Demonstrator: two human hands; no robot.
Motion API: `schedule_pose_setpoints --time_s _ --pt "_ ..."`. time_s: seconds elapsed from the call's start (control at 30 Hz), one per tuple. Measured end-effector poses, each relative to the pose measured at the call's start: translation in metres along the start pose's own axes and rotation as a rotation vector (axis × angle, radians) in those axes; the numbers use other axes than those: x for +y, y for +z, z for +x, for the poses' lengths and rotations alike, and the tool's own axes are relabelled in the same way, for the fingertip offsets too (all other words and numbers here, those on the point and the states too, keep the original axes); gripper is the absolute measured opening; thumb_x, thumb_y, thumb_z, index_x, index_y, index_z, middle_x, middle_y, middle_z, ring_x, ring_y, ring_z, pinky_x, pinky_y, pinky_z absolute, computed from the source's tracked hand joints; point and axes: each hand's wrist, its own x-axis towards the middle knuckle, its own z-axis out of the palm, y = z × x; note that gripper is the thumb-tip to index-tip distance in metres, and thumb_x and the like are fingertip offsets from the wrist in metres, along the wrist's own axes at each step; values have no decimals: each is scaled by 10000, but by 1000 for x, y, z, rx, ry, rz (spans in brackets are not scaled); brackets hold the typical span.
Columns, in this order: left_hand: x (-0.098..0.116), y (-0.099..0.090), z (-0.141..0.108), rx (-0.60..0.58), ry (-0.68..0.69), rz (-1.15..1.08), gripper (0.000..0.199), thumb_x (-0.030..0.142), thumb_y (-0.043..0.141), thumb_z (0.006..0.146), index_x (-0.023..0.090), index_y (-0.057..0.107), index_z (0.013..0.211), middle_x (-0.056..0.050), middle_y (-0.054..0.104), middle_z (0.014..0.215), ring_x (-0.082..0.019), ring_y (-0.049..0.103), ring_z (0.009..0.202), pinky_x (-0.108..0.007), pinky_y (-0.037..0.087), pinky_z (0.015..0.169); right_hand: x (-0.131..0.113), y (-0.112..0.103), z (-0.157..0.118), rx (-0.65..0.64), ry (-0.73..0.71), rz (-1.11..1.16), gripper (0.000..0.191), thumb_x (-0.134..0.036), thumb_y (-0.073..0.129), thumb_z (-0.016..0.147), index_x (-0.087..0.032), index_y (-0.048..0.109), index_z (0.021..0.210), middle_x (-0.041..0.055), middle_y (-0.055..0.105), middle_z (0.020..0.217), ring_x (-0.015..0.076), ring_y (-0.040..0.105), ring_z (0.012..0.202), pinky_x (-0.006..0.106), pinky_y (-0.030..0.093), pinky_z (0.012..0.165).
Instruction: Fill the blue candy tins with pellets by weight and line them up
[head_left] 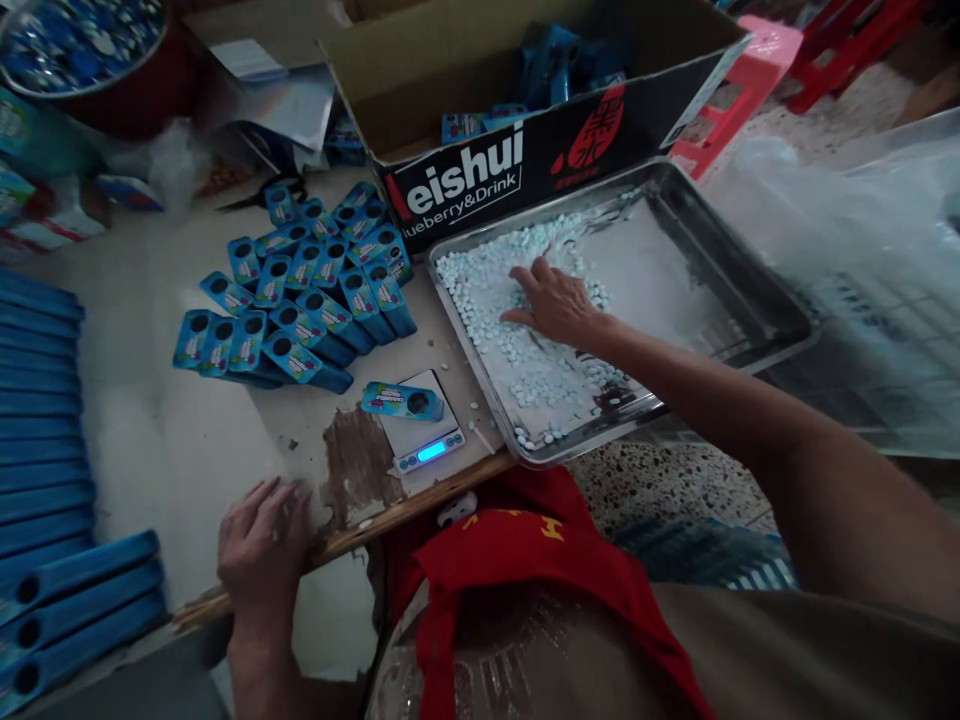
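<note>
My right hand [559, 305] lies over the small pale-blue candies [480, 310] in a metal tray [739, 340], its fingers spread and touching them. At the table's front edge rests my left hand [262, 535], fingers curled together; whatever they may hold is hidden. Between the hands, a blue candy box [401, 401] with a round dark hole lies on a small digital scale [442, 435] with a lit display. Several similar blue boxes [304, 265] stand in a cluster behind the scale, holes facing up.
Long blue boxes [41, 420] are stacked along the left edge. A black-printed carton [480, 175] holding blue boxes stands behind the tray. A red tub [135, 85] of shiny blue pieces sits at the back left. Scissors [262, 192] lie near the cluster; clear plastic [847, 220] is at right.
</note>
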Motion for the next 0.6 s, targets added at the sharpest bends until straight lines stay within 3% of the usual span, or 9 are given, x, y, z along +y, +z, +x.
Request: schedule_pose_setpoints --time_s 0.2,0.33,0.43,0.5,0.6 --pt "6 5 -6 15 -94 -11 180 430 776 1092 296 841 1194 -158 835 1336 -417 806 1222 -663 621 1151 -11 2 13 -100 -87 22 365 -368 458 1253 -205 736 1425 227 696 1525 356 694 1129 392 390 851" --pt "13 5 -9 -9 -187 -52 217 430 756 1091 265 832 1211 -189 809 1318 -410 775 1247 -654 587 1190 -15 -6 6 41 122 321 136 -246 663 1171 -133 737 1187 198 776 1276 248 660 1010 365 355 839" --pt "15 7 -12 -29 -238 -67 262 418 736 1087 254 816 1274 -191 784 1340 -391 748 1296 -618 571 1226 -13 -23 -2 147 273 517 274 -165 465 1215 -134 653 1020 132 750 1076 120 560 840 350 334 765" --pt "16 8 -14 -18 -245 -51 294 433 725 1086 242 811 1292 -188 788 1342 -380 741 1305 -593 573 1229 -10 -34 -7 116 348 727 378 -90 350 1199 -196 543 892 64 693 957 56 415 687 337 318 690" --pt "19 10 -15 0 -236 -28 305 442 721 1084 227 818 1278 -181 809 1339 -369 744 1301 -574 565 1233 -13 -46 -22 45 436 1051 452 64 421 1124 -231 436 782 -2 599 841 22 338 605 309 324 633"
